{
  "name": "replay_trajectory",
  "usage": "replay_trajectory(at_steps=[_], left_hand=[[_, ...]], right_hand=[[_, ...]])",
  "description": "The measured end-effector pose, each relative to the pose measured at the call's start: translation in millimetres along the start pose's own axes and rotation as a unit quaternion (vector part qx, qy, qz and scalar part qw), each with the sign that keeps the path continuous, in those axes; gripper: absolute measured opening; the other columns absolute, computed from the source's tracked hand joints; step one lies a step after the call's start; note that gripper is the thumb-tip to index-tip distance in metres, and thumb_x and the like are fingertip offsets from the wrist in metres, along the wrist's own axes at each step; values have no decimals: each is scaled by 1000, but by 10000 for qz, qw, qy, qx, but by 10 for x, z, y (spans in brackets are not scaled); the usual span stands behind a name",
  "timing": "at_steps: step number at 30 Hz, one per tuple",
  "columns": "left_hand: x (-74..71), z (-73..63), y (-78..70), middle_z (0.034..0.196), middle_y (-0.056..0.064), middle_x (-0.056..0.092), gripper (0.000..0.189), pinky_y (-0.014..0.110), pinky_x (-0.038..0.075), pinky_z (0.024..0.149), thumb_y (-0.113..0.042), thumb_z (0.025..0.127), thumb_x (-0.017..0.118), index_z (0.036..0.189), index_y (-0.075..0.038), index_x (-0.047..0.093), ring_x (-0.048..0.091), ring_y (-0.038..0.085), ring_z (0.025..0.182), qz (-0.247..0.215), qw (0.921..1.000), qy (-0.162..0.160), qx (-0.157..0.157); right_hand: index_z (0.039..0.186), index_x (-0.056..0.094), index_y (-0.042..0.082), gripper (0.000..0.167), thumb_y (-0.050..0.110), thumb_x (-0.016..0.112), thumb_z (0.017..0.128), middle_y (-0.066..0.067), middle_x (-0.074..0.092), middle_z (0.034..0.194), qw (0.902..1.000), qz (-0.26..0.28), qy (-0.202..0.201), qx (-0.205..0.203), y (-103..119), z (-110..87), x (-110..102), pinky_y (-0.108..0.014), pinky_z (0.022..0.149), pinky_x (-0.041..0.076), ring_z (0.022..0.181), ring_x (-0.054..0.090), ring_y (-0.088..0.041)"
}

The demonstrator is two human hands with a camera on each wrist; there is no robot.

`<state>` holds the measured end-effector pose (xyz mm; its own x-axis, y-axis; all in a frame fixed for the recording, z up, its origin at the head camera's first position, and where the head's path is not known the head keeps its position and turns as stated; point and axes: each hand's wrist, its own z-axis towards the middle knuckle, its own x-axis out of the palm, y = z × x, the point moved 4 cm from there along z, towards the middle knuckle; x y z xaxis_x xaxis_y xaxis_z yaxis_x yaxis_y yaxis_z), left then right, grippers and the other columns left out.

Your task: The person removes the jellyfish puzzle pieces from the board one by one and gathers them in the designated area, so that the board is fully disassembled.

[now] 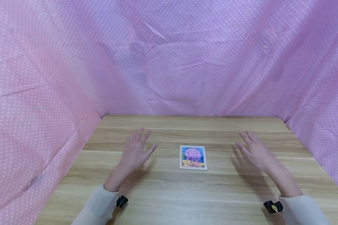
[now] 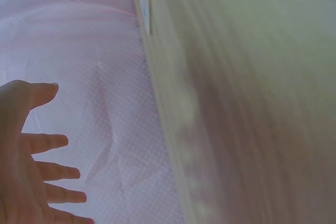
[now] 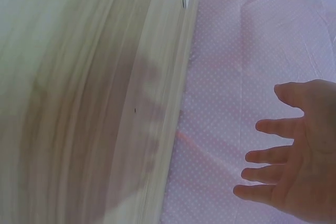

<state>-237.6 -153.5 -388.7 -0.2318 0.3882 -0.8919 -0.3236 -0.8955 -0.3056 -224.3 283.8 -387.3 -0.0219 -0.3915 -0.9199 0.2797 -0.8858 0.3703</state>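
Note:
A small white-edged picture puzzle or card [image 1: 193,157] with a pink jellyfish on it lies flat near the middle of the table. To its left, my left hand [image 1: 134,152] hovers above the wood with fingers spread, holding nothing. My right hand [image 1: 256,153] is raised on the other side, its fingers also apart and free of any object. Both wrist views show the hands from the palm side, the left hand [image 2: 26,161] and the right hand [image 3: 299,156]. Only a thin edge of the card shows at the top of each.
The light wood table [image 1: 169,200] reaches back to a pink polka-dot cloth [image 1: 169,72], which hangs behind it and along both sides. Black bands [image 1: 121,201] are at the cuffs of the pale sleeves [image 1: 97,206].

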Motion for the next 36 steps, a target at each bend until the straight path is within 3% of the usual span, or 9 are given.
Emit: replay_trajectory(at_steps=[6, 14, 21, 30, 36], left_hand=[[17, 64, -167, 153, 22, 42, 64, 60, 29, 114, -50, 98, 59, 147, -9, 52, 32, 43, 144, -219, 9993, -52, 298], [105, 121, -410, 154, 19, 41, 56, 55, 30, 115, -41, 99, 62, 144, -7, 55, 36, 43, 142, -387, 9967, 147, 699], [237, 139, -562, 146, 17, 52, 51, 54, 37, 111, -40, 99, 63, 141, -11, 58, 46, 39, 136, -443, 9935, 206, 1026], [413, 125, -717, 144, 17, 55, 50, 56, 45, 103, -38, 98, 65, 140, -12, 60, 51, 37, 132, -631, 9891, 653, 1161], [556, 105, -768, 150, 13, 50, 48, 54, 38, 110, -32, 101, 62, 145, -13, 56, 43, 35, 140, -981, 9769, 1388, 1291]], right_hand=[[153, 33, -5, 61, 38, 40, 109, -40, 24, 153, 9995, 138, -22, -279, 74, 74, 58, -73, 107, 25, 137, 26, -60], [152, 36, -3, 59, 37, 42, 109, -37, 27, 153, 9980, 415, 40, -479, 208, 177, 126, -73, 108, 24, 138, 27, -58], [150, 40, -3, 55, 34, 43, 109, -36, 33, 152, 9964, 485, 104, -692, 321, 279, 228, -69, 110, 25, 138, 30, -55], [146, 46, -3, 47, 26, 43, 110, -34, 42, 147, 9905, 801, 205, -1101, 475, 416, 380, -64, 113, 27, 137, 37, -52], [143, 49, -5, 44, 22, 44, 109, -30, 49, 143, 9851, 1062, 285, -1324, 564, 486, 475, -61, 112, 31, 135, 43, -48]])
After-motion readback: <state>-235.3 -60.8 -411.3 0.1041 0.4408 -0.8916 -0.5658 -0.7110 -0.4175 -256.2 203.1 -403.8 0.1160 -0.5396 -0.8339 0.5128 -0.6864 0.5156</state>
